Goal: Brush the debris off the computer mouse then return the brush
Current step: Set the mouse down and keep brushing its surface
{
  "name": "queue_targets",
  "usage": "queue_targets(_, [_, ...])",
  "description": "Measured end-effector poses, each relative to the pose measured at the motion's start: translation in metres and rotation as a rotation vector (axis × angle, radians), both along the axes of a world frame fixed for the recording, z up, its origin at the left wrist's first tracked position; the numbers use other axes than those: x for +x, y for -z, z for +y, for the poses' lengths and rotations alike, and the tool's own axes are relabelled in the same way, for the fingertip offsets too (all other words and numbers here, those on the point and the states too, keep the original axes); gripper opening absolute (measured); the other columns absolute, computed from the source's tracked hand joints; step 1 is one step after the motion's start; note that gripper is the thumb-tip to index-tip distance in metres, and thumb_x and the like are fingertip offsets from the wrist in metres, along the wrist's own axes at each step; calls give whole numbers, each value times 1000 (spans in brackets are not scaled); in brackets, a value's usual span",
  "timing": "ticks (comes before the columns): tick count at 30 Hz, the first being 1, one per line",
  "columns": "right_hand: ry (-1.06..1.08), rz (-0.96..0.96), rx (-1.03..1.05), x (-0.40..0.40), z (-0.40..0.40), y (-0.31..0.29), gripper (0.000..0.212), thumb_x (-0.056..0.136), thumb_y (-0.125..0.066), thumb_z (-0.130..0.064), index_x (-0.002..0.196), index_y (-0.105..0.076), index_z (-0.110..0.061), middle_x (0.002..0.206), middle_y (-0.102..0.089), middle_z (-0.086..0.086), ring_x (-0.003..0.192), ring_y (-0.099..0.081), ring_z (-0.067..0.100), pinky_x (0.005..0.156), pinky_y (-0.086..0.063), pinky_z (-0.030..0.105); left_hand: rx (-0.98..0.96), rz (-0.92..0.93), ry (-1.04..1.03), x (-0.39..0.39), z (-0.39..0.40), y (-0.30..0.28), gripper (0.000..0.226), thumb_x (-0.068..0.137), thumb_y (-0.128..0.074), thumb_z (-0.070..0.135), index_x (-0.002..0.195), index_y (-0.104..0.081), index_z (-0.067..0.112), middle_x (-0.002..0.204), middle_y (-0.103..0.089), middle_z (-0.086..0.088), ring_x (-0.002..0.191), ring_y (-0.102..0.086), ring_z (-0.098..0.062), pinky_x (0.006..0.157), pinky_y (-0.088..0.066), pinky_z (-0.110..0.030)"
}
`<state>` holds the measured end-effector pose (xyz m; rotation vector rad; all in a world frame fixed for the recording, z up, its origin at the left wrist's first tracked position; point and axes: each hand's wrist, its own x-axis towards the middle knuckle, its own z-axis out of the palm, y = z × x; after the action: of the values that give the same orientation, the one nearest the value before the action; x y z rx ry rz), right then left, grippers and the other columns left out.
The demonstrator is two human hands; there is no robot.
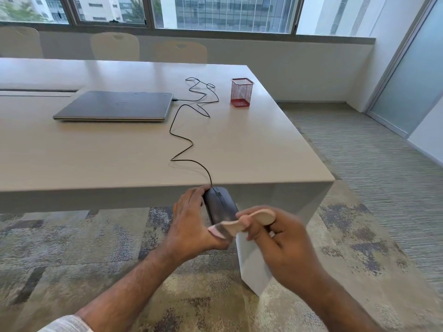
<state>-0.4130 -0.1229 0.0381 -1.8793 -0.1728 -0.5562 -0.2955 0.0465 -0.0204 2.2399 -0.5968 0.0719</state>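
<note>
Mouse [219, 204]: left hand [191, 224] grips it off table [119, 152] edge, steadying; right hand [280, 238] pinches brush [242, 222], sweeping mouse's near end.

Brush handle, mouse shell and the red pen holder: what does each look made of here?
Brush: pale wood-coloured handle, unvarnished-looking; motion blur leaves wood or plastic open, and the bristles are smeared. Mouse: dark grey, smooth matte shell, likely plastic. Pen holder: red wire mesh you can see through, probably painted metal.

I'm in an office meeting room: long table [96, 152], closed laptop [115, 105], chairs [115, 45], carpet [359, 152], tower-block windows [215, 10].
</note>
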Motion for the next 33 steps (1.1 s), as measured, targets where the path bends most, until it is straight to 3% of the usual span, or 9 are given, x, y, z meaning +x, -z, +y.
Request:
queue_targets(2, [-27, 25, -69, -1, 4, 3, 18, 93, -64, -39, 96, -76, -25, 80, -73, -12, 72, -68, 11, 61, -51, 21, -10, -7, 11, 0, 0, -1, 119, 40, -78, 63, 146, -38, 26, 128, -44, 15, 116, -44, -10, 106, -40, -38])
queue_targets(7, [11, 21, 145, 4, -4, -6, 20, 90, -64, -42, 89, -74, -24, 71, -71, 5, 61, -63, 25, 53, -49, 26, -1, 31, 67, -4, 1, 2, 123, 39, -83, 62, 147, -34, 27, 130, -39, 16, 119, -39, -8, 108, -39, -34])
queue_targets(10, [4, 26, -40, 16, -8, -12, 12, 93, -64, -35, 90, -71, -26, 76, -72, -1, 61, -63, 18, 56, -53, 36, 3, 18, 96, -6, 0, 6, 120, 40, -87, 57, 143, -32, 33, 131, -38, 18, 121, -39, -8, 109, -40, -35])
queue_targets(13, [31, -31, -214, 33, -11, -21, 9, 91, -67, -22, 96, -71, -28, 88, -75, -11, 77, -69, 6, 70, -56, 30, 7, -26, 146, -11, -2, 9, 116, 41, -88, 55, 141, -32, 36, 131, -37, 19, 121, -39, -7, 107, -41, -37])
queue_targets(17, [60, -77, -385, 49, -16, -31, 7, 93, -69, -22, 95, -75, -22, 89, -75, -10, 83, -69, 7, 75, -55, 34, -12, -44, 164, -13, -3, 12, 119, 40, -87, 54, 144, -34, 32, 134, -35, 19, 123, -41, -12, 107, -41, -40])
queue_targets(23, [-89, -14, -99, 50, -13, -31, 20, 95, -63, -30, 79, -68, -19, 76, -70, 4, 67, -63, 26, 61, -53, 50, -41, -40, 171, -11, 1, 13, 110, 42, -88, 56, 137, -35, 42, 134, -30, 31, 129, -30, 5, 108, -37, -32])
queue_targets(27, [-94, 88, -273, 51, -8, -25, 9, 95, -65, -30, 88, -71, -27, 80, -74, -9, 77, -70, 10, 70, -56, 33, -71, -67, 184, -11, 0, 13, 114, 42, -91, 51, 130, -22, 68, 129, -26, 43, 126, -29, 11, 103, -35, -25])
queue_targets(30, [-2, -58, -330, 50, -9, -27, 7, 93, -64, -33, 95, -70, -30, 87, -75, -15, 83, -70, 5, 72, -54, 25, -94, -84, 180, -11, 1, 14, 111, 41, -91, 50, 130, -26, 63, 131, -28, 41, 123, -37, 2, 103, -40, -28])
queue_targets(33, [62, -157, -186, 48, -15, -25, 7, 92, -69, -26, 97, -75, -26, 90, -75, -18, 86, -70, 0, 73, -52, 16, -113, -47, 176, -9, 4, 16, 111, 41, -88, 52, 136, -31, 48, 133, -31, 35, 122, -42, -6, 101, -40, -24])
